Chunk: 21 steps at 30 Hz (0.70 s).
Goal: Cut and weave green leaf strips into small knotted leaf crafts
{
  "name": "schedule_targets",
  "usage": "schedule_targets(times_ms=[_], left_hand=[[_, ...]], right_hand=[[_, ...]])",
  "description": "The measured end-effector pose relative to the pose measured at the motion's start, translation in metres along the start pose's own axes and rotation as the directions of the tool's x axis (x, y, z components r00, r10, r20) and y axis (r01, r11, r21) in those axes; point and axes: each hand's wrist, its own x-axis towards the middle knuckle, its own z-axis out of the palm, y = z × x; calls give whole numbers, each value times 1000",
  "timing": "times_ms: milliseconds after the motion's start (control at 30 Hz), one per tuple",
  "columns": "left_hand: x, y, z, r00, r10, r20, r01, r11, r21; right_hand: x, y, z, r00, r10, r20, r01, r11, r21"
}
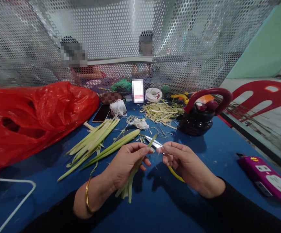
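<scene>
My left hand (133,157), a gold bangle at its wrist, is closed round a bundle of pale green plant strips (128,187). One green tip sticks up past the thumb, and the cut ends hang below the palm. My right hand (179,154) is closed in a pinch on a thin whitish strand (158,150), blurred and hard to make out. Beneath that hand lie scissors (152,141) with yellow handles, partly hidden by the fingers. Left of my hands are long green stalks (116,147) and a pile of flat pale strips (94,139).
Shredded trimmings (163,112) lie behind a crumpled tissue (139,123). Around them are a ribbon spool (153,94), white thread (118,107), a phone (101,113) and a dark pot (196,123). A red bag (40,113) fills the left; a purple device (267,176) sits right.
</scene>
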Motion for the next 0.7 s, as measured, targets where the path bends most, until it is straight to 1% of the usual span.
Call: schedule_targets(times_ms=[167,400,533,700], left_hand=[[-2,-1,3,994,-60,88,56,997,52],[-3,-4,3,990,-93,109,87,994,63],[-3,-4,3,984,-116,136,110,993,48],[-2,-6,3,980,-131,149,124,991,59]], right_hand=[[0,0,1,1000,4,9,-4,1000,14],[1,2,3,999,5,-41,-5,1000,-4],[1,5,4,998,-29,-47,26,998,-64],[2,10,4,995,-98,-16,94,982,-167]])
